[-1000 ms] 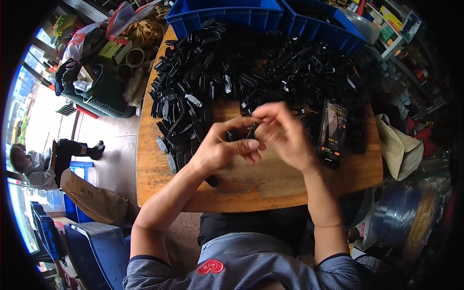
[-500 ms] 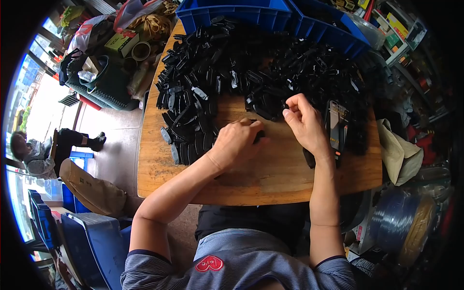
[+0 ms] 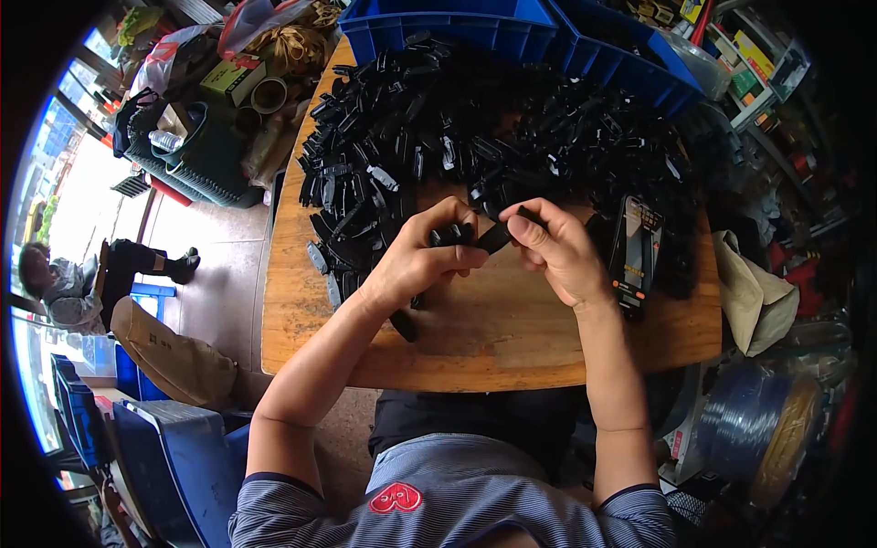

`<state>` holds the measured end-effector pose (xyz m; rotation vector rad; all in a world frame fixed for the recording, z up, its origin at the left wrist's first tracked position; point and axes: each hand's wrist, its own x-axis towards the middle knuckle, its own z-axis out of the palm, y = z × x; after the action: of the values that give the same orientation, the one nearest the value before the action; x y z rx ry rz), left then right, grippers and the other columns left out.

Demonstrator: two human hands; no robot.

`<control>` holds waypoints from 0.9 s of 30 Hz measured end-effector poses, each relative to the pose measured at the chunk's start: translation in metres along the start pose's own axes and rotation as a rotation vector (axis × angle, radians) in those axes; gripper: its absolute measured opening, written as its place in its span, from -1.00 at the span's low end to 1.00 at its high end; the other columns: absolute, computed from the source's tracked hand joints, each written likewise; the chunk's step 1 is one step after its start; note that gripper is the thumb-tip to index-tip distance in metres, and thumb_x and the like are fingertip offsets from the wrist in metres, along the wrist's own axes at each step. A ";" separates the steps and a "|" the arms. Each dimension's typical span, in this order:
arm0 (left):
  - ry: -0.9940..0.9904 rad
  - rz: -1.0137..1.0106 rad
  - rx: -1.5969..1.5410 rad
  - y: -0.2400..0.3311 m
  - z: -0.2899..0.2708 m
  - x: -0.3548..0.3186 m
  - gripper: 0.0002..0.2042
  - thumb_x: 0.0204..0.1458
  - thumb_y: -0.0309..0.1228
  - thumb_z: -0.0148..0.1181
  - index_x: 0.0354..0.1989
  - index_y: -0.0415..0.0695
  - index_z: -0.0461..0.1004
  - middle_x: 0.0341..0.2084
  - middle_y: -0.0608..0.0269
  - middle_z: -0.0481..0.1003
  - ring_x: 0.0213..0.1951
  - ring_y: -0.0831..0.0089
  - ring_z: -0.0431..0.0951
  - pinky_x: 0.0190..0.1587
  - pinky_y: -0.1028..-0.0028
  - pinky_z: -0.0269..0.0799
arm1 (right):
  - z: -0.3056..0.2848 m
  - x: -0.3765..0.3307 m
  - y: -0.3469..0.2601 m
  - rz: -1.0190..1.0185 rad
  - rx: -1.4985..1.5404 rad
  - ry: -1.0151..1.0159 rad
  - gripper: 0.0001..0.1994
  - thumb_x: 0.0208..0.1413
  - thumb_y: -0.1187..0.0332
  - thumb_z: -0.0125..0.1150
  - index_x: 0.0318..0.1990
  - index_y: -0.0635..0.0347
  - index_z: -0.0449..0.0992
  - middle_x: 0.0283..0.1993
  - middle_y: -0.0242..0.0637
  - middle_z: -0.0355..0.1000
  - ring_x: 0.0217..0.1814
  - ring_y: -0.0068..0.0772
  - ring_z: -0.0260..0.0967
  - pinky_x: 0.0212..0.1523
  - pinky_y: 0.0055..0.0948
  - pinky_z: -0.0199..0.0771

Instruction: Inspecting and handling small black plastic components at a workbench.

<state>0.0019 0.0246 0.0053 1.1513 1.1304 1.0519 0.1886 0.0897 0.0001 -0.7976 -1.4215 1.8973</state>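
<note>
Here, our left hand (image 3: 409, 262) curls around a small, glossy black piece (image 3: 450, 236), and our right hand (image 3: 566, 258) pinches a slim black piece (image 3: 529, 216) between thumb and forefinger, both above the brown wooden table (image 3: 521, 342), toward its near edge. Between the fingertips of the two sits a flat black strip (image 3: 494, 239), its long axis slanting toward the table's far right corner, and we cannot tell which hand is nearer it.
</note>
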 end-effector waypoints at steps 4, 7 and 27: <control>0.211 0.485 0.488 -0.010 0.009 0.002 -0.79 -0.15 -0.57 0.20 -0.33 -0.18 0.33 -0.46 0.28 0.43 -0.44 0.54 0.45 -0.46 0.58 0.31 | 0.000 -0.002 0.003 -0.110 -0.117 0.175 -0.79 0.03 0.28 0.25 -0.46 0.08 0.33 -0.56 -0.59 0.20 -0.59 -0.80 0.05 -0.61 -0.73 0.03; 0.312 0.895 0.879 -0.013 0.017 -0.002 -0.62 -0.19 -0.54 0.23 -0.12 -0.21 0.35 -0.30 0.07 0.39 -0.41 0.14 0.44 -0.36 0.36 0.41 | 0.011 -0.003 0.004 -0.148 -0.070 0.223 -0.78 0.03 0.27 0.26 -0.46 0.07 0.32 -0.57 -0.58 0.20 -0.59 -0.78 0.07 -0.62 -0.73 0.04; 0.076 0.333 0.159 -0.003 0.003 -0.007 -0.69 -0.12 -0.44 0.28 -0.17 -0.25 0.45 -0.37 0.29 0.47 -0.27 0.56 0.43 -0.21 0.56 0.31 | 0.006 -0.009 0.000 -0.038 0.216 -0.159 -0.81 0.11 0.22 0.13 -0.21 0.05 0.32 -0.51 -0.46 0.28 -0.62 -0.72 0.07 -0.56 -0.68 0.12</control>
<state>0.0045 0.0172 0.0028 1.4722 1.1202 1.2858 0.1895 0.0796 0.0028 -0.5240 -1.2847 2.0800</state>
